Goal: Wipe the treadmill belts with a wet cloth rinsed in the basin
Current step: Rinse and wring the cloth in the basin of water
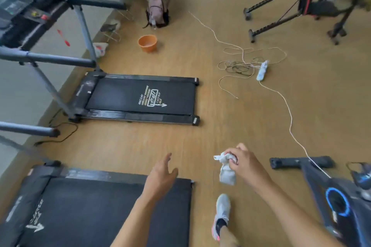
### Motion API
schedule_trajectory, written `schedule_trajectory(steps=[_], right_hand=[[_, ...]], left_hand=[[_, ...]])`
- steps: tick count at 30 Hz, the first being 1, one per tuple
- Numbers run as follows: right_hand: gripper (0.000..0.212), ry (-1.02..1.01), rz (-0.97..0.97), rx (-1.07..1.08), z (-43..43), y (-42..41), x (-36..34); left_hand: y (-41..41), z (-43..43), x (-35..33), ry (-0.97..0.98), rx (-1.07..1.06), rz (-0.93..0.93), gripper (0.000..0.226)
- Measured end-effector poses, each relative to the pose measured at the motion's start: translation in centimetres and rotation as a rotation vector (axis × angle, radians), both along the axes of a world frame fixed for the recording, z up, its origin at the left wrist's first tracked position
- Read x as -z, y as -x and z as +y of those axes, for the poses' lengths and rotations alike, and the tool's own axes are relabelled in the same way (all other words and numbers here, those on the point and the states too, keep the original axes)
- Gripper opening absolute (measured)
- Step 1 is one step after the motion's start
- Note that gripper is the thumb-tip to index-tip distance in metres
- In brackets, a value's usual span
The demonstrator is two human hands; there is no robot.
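Cloth [226,168] bunched in the gripping right hand [244,163] at five o'clock, left hand [160,176] spread empty; basin [147,43] sits at eleven. That loose cable [291,120] at three could snag a foot.

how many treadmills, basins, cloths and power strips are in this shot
treadmills: 2, the far treadmill and the near treadmill
basin: 1, orange
cloth: 1, gripped by the right hand
power strip: 1
total: 5
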State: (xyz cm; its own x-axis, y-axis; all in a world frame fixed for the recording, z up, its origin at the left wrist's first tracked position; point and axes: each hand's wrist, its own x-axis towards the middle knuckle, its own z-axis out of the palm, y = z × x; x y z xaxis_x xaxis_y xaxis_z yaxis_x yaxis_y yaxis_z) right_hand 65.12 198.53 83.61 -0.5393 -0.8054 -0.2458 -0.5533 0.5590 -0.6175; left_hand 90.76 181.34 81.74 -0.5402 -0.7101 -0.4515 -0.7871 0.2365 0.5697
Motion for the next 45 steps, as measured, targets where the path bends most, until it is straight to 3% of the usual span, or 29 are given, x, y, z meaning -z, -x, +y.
schedule_trajectory(steps=[5, 10, 15, 21, 25, 30, 36, 41, 45], right_hand=[[0.032, 0.025, 0.004, 0.043, -5.1, 12.7, -0.7], [0.031, 0.135, 0.082, -0.012, -17.5, 21.7, -5.6], [0.029, 0.171, 0.121, -0.047, -31.8, 27.7, -6.2], [0.027, 0.102, 0.142, -0.076, -47.5, 34.5, -3.4], [0.031, -0.003, 0.087, -0.05, -55.4, 38.3, -2.7], [0.03, 0.02, 0.041, 0.042, -65.8, 45.9, -3.7], [0.031, 0.063, -0.015, 0.074, -79.7, 59.3, -1.3], [0.03, 0.112, -0.028, -0.044, -94.6, 70.8, -2.0], [0.03, 0.144, -0.012, -0.205, -108.2, 75.1, -5.3]], left_hand=[[13.6, -5.9, -1.6, 0.041, -0.097, 0.128, 0.055], [23.2, -14.3, -4.0, 0.084, -0.157, 0.202, 0.054], [28.3, -25.9, -2.6, 0.085, -0.231, 0.181, 0.056], [35.0, -40.4, 1.7, -0.058, -0.198, 0.148, 0.056], [41.4, -52.0, -0.9, -0.056, -0.19, 0.176, 0.054], [50.7, -66.0, -5.2, 0.021, -0.106, 0.182, 0.05], [62.7, -79.6, -3.3, 0.056, -0.121, 0.136, 0.047], [71.4, -89.7, -3.3, 0.049, -0.197, 0.106, 0.049], [74.9, -97.8, -4.6, 0.07, -0.314, 0.11, 0.05]])
